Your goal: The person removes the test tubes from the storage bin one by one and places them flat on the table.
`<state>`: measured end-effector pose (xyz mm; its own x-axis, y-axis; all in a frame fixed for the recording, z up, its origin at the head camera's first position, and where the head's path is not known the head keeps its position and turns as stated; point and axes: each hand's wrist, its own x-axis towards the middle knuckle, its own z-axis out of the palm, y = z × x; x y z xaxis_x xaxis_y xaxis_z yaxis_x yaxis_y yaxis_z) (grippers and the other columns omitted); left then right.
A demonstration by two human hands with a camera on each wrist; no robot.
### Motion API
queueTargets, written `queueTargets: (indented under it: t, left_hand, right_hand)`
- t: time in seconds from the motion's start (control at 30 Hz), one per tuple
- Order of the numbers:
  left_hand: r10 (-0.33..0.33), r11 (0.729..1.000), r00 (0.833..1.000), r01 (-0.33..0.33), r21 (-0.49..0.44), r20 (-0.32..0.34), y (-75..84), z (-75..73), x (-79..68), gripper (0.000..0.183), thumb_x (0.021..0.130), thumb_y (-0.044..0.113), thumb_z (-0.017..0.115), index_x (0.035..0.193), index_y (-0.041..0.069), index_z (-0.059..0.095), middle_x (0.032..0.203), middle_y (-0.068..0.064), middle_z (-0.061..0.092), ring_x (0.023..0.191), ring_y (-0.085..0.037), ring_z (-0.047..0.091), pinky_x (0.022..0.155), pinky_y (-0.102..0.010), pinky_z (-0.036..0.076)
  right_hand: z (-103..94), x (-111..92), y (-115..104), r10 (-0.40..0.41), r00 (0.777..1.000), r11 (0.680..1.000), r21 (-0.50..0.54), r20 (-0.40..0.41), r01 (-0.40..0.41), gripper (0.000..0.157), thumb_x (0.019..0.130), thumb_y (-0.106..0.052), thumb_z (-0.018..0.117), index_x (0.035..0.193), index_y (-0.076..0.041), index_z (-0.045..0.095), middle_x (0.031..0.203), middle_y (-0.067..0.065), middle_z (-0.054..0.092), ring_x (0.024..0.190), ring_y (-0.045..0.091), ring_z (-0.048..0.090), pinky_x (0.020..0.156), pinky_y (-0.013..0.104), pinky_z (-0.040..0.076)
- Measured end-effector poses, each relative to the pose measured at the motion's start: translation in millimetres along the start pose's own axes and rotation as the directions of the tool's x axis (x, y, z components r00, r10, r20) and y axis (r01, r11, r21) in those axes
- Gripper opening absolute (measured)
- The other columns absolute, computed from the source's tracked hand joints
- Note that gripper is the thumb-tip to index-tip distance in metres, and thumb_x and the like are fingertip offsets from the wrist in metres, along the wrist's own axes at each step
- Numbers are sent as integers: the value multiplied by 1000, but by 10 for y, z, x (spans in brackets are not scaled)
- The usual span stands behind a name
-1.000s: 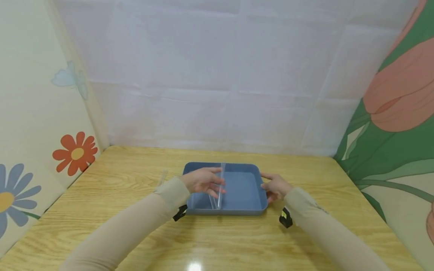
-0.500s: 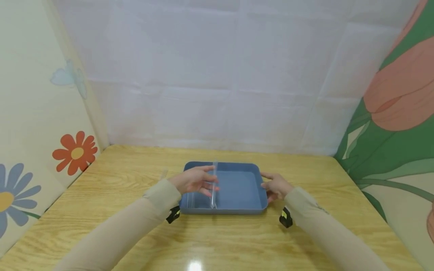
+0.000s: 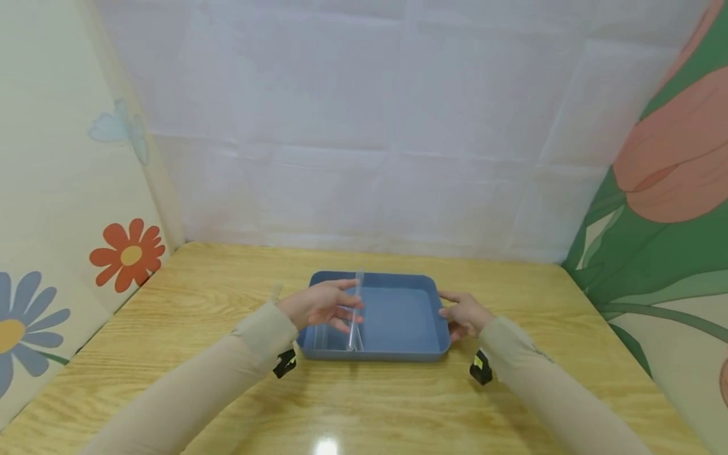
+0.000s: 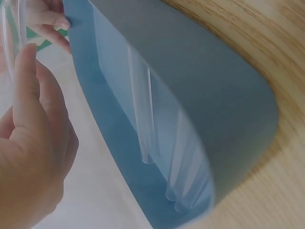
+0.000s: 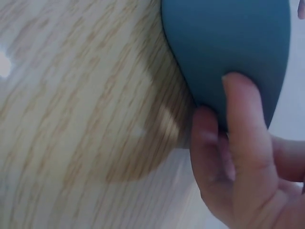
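Observation:
A blue rectangular tray (image 3: 404, 319) stands on the table. Over its left part, my left hand (image 3: 324, 304) holds a clear tube (image 3: 356, 309), tilted slightly, its lower end near the front wall. In the left wrist view the held tube (image 4: 14, 38) shows beside the thumb at the upper left. Several more clear tubes (image 4: 142, 112) lie in the tray, partly hidden by my left hand in the head view. My right hand (image 3: 466, 315) touches the tray's outer right wall; in the right wrist view a thumb (image 5: 245, 114) rests against that wall.
Another clear strip or tube (image 3: 275, 292) shows on the wooden table (image 3: 387, 411) left of the tray, mostly behind my left sleeve. A white sheet (image 3: 341, 126) hangs behind the table, with a patterned panel at each side.
My left hand has moved left with the tube, from near the tray's middle to its left part, and the tube leans more. My right hand has stayed at the tray's right wall.

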<state>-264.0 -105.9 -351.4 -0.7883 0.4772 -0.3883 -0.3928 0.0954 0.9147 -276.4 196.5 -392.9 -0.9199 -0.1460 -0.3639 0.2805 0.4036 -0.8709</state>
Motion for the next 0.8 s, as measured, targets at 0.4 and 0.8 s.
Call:
queueTargets:
  t: [0.4, 0.8]
  left_hand:
    - [14, 999, 1000, -13, 51, -3, -10, -122, -129, 64, 103, 6, 44, 157, 10, 9, 148, -31, 32, 86, -22, 67, 57, -28, 56]
    - [12, 996, 1000, -12, 92, 1, -39, -281, -248, 64, 104, 6, 40, 157, 10, 5, 149, -34, 27, 84, -19, 65, 58, -27, 55]
  right_hand:
    - [0, -15, -5, 8, 1000, 1000, -2, -1, -8, 59, 98, 4, 48, 152, -2, 26, 102, 29, 66, 66, 25, 67, 47, 33, 54]
    - [2, 1, 15, -4, 1000, 1000, 2, -2, 4, 58, 98, 4, 48, 152, -1, 27, 98, 27, 67, 65, 25, 67, 47, 33, 55]
